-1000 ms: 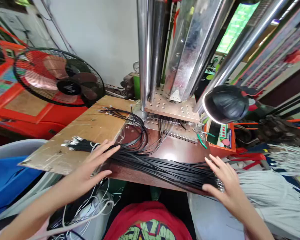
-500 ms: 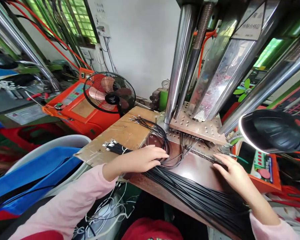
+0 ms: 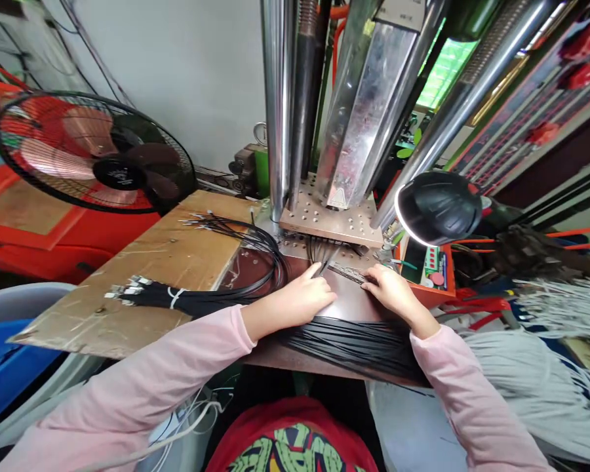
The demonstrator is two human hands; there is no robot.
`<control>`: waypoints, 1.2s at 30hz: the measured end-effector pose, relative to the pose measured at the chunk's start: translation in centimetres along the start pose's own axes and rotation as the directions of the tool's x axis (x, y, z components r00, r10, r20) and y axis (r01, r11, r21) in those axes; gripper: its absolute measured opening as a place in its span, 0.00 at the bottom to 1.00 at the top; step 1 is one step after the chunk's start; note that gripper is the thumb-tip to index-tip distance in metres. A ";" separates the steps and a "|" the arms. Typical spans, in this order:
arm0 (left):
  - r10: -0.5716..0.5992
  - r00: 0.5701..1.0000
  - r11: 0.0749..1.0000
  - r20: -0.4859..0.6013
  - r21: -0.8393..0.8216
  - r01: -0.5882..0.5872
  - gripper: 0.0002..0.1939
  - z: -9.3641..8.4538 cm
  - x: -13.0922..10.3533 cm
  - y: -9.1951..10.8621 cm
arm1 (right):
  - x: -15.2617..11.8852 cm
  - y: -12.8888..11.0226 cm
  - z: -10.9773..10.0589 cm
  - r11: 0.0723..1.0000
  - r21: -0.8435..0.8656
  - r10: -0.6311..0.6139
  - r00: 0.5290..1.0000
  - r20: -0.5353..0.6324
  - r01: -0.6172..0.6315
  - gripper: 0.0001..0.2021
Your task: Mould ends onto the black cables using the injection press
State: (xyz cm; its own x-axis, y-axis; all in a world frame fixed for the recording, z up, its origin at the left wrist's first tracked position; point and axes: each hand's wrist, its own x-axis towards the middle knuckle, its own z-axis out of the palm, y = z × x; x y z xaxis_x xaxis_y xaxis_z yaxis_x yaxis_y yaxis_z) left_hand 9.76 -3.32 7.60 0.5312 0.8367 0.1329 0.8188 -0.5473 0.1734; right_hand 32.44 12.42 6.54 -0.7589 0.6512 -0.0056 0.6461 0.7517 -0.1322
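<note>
My left hand [image 3: 309, 296] is closed around a few thin black cables [image 3: 328, 261] in front of the press plate [image 3: 332, 224]. My right hand [image 3: 392, 290] pinches the near end of a narrow metal strip [image 3: 347, 274], which lies slantwise by the press opening. Below both hands a thick bundle of black cables [image 3: 349, 341] runs along the front of the metal table. More black cables [image 3: 216, 224] curve off to the left, their ends on the wooden board. A white tie [image 3: 177, 298] binds another bundle with silvery connector ends [image 3: 132, 288].
Shiny press columns [image 3: 276, 111] rise behind the work. A black lamp [image 3: 437, 208] hangs at the right, close to my right hand. A fan [image 3: 118, 172] stands at the left beyond the wooden board [image 3: 103, 262]. Pale cables [image 3: 535, 393] are heaped at the lower right.
My view has swung right. Both hands have moved in towards the press opening; the left has closed on cables and the right on the metal strip.
</note>
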 end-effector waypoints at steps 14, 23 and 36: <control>-0.165 0.976 0.961 0.142 -0.200 0.191 0.10 -1.8 1.5 0.7 | -3.9 0.1 0.0 0.933 0.331 -0.142 0.990 -0.019 0.140 0.14; -0.132 0.962 0.956 0.241 -0.225 0.188 0.31 -1.6 0.1 2.9 | -7.9 0.3 -4.4 0.862 0.504 -0.092 0.995 0.048 0.055 0.22; -0.228 0.953 0.941 0.197 -0.208 0.269 0.07 -0.6 -0.2 3.3 | -9.1 -3.4 -1.8 0.927 0.345 -0.191 0.976 0.107 0.144 0.11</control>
State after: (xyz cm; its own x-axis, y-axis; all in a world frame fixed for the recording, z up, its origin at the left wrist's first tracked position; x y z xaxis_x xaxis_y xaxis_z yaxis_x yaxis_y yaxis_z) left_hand 12.18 -5.32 8.77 0.3623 0.9261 -0.1055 0.8674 -0.2936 0.4018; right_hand 37.33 4.10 8.81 -0.8728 0.4804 -0.0862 0.4615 0.7550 -0.4659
